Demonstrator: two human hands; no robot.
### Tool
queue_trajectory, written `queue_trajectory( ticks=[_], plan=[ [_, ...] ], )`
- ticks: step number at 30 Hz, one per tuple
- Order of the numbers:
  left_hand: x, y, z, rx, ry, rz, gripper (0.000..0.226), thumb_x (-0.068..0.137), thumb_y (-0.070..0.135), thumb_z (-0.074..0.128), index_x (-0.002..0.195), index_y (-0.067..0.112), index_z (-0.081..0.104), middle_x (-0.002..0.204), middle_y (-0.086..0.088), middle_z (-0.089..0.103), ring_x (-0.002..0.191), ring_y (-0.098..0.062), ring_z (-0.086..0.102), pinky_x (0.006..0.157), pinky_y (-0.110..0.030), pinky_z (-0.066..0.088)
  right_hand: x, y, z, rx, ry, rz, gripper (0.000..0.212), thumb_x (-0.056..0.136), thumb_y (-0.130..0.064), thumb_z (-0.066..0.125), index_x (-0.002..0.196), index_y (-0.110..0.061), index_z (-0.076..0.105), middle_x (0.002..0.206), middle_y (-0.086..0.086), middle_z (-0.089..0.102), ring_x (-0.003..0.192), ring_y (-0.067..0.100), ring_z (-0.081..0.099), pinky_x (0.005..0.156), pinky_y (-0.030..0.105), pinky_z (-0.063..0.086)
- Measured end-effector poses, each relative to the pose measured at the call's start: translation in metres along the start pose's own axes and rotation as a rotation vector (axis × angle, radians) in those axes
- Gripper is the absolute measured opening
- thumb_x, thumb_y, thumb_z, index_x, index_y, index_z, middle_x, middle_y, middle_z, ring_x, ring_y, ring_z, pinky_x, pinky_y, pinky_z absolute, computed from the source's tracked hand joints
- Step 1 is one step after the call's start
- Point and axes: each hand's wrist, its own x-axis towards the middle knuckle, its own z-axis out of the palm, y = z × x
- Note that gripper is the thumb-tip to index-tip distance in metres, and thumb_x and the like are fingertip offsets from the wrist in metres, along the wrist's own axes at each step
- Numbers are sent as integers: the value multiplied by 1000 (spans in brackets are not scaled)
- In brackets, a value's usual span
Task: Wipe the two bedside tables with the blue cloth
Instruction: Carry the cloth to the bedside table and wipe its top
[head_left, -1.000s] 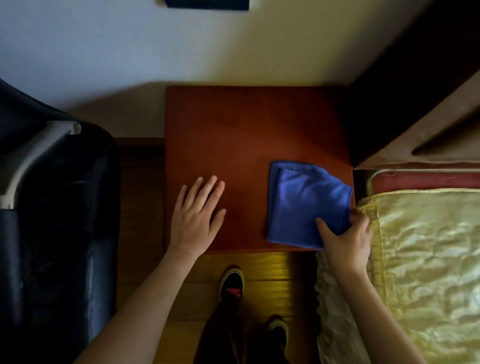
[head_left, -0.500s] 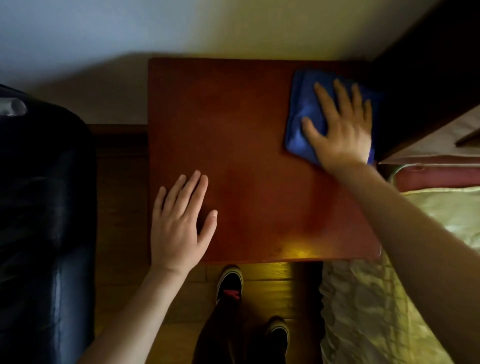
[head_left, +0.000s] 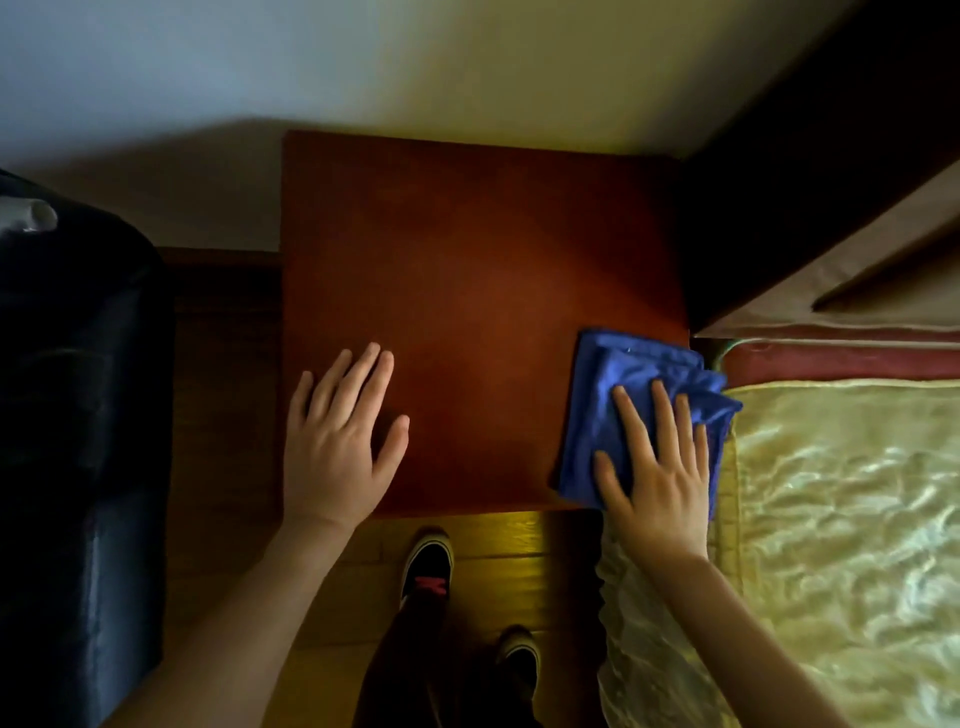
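Observation:
A reddish-brown bedside table (head_left: 483, 270) stands against the wall below me. The blue cloth (head_left: 623, 379), folded and bunched, lies on its near right corner, spilling slightly over the right edge. My right hand (head_left: 654, 473) presses flat on the cloth with fingers spread. My left hand (head_left: 340, 436) rests flat on the near left part of the tabletop, fingers apart, holding nothing. Only this one bedside table is in view.
A bed with a shiny yellow cover (head_left: 852, 545) lies right of the table, its dark headboard (head_left: 810, 171) behind. A black chair (head_left: 72, 441) stands at the left. My shoes (head_left: 428, 566) are on the wooden floor in front of the table.
My right hand has pulled the cloth from the table's far right corner back to the near right corner. My left hand stays flat on the near left.

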Motion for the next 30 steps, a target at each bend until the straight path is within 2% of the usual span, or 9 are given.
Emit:
queue_trajectory(
  ticks=[6,11,14,18,22,25,30],
  plan=[
    [1,0,5,14,17,7,60,94,45,39,149,21,32,155,-1,34,144,-23,29,119,-47,16,117,-34,-8,-40,102,20,69,90,-62,31,152,-35,19,162,6,19,149,36,13,120,50,13],
    [0,0,5,61,43,18,59,94,45,40,148,20,34,154,-2,36,142,-25,32,118,-47,18,231,-57,-26,-2,82,-62,67,90,-63,26,152,-40,15,163,0,15,150,34,6,121,50,6],
    [0,1,3,66,21,12,59,94,44,39,148,20,33,155,-4,36,142,-26,32,118,-48,19,206,-64,-19,0,111,-83,66,90,-60,30,152,-38,19,162,-1,19,149,35,10,120,51,9],
    [1,4,-1,86,-9,-6,60,95,45,37,149,21,30,156,-3,33,144,-24,28,119,-48,17,78,-59,0,7,57,-219,66,91,-57,40,151,-36,24,161,-2,22,150,34,11,120,52,14],
    [-1,3,-1,51,-7,4,60,94,43,40,149,20,31,155,-3,34,143,-25,31,118,-48,18,-33,-60,19,-13,-37,-180,69,90,-56,46,152,-38,20,162,-6,16,151,31,5,119,54,15],
    [0,2,-1,53,-9,-6,61,93,44,40,149,20,31,155,-2,34,143,-24,31,119,-47,16,-12,-73,20,-15,-22,-142,69,89,-55,46,151,-39,21,161,-4,19,150,33,9,119,54,14],
    [1,0,2,66,-6,-7,60,95,46,38,149,22,31,155,-1,35,144,-23,30,119,-48,18,132,-120,4,21,86,-156,67,87,-55,39,150,-40,24,160,-3,26,149,33,14,120,51,11]
  ],
)
